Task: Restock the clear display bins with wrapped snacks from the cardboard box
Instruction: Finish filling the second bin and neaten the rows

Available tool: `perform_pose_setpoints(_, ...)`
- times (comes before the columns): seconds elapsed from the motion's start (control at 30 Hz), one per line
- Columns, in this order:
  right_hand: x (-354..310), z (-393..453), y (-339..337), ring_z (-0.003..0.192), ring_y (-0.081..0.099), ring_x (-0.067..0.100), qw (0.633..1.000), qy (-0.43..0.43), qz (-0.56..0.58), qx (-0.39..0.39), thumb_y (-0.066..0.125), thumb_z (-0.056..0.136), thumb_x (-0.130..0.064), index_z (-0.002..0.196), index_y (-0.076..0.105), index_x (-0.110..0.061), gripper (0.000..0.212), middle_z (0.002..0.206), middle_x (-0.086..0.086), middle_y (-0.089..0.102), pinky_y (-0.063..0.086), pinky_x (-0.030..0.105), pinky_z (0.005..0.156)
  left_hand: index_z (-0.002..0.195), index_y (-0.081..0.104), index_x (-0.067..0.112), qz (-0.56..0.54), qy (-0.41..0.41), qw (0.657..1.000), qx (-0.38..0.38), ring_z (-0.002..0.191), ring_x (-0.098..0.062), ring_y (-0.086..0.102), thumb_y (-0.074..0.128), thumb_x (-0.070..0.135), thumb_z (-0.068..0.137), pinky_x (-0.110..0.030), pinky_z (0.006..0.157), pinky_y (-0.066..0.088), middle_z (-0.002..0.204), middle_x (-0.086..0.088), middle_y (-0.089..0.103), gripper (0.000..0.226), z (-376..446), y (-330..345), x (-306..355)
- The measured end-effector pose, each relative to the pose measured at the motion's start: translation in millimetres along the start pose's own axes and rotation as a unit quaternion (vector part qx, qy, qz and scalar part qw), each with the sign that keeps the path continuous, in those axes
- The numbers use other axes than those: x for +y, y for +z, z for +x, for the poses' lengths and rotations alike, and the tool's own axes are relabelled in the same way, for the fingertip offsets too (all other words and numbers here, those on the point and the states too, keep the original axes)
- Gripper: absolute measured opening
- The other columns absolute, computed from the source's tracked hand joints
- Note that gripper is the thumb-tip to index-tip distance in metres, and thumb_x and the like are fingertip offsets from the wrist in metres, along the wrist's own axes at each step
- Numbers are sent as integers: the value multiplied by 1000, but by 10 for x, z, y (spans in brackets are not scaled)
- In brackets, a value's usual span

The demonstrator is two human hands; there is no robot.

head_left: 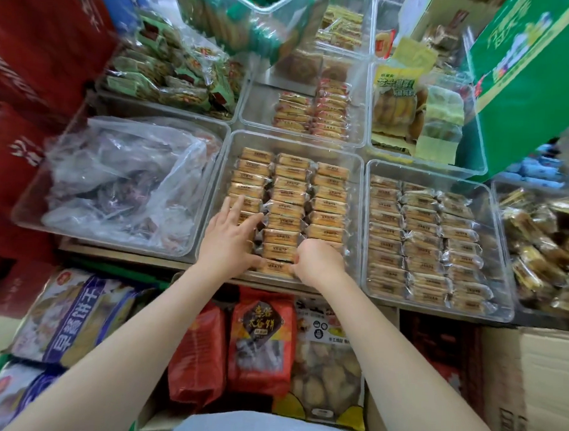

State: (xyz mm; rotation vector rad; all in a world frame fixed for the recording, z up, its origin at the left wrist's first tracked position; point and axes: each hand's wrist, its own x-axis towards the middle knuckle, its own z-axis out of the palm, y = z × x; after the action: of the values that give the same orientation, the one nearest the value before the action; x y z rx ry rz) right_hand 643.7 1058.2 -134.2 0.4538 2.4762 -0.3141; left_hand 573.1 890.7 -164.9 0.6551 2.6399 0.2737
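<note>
A clear display bin in the middle holds three columns of tan wrapped snacks. My left hand lies flat with straight fingers on the left column, near the bin's front. My right hand has its fingers curled down over the front packs of the right and middle columns; what the fingertips pinch is hidden. A cardboard box shows at the lower right, its inside out of sight.
To the right is a second clear bin filled with similar packs. A bin with crumpled plastic bags sits left. More snack bins stand behind. Red snack bags and blue-white biscuit bags lie below the shelf edge.
</note>
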Motion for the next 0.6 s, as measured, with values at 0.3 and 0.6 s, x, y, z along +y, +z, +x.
perform_pose_setpoints(0.3, 813, -740, -170, 64, 57, 15, 953, 45, 231, 192, 52, 100, -29, 77, 67, -17, 31, 74, -2, 66, 35, 24, 50, 143, 52, 23, -57, 136, 986, 83, 154, -27, 17, 61, 34, 96, -49, 122, 21, 164, -7, 27, 50, -369, 103, 603)
perform_pose_setpoints(0.6, 2080, -866, 68, 96, 60, 24, 957, 152, 193, 151, 60, 93, -33, 82, 75, -20, 22, 91, 0, 67, 50, 41, 91, 153, 40, 22, 32, 250, 968, -8, 154, -24, 15, 44, 31, 102, -45, 124, 17, 165, -4, 26, 52, -644, 393, 1883)
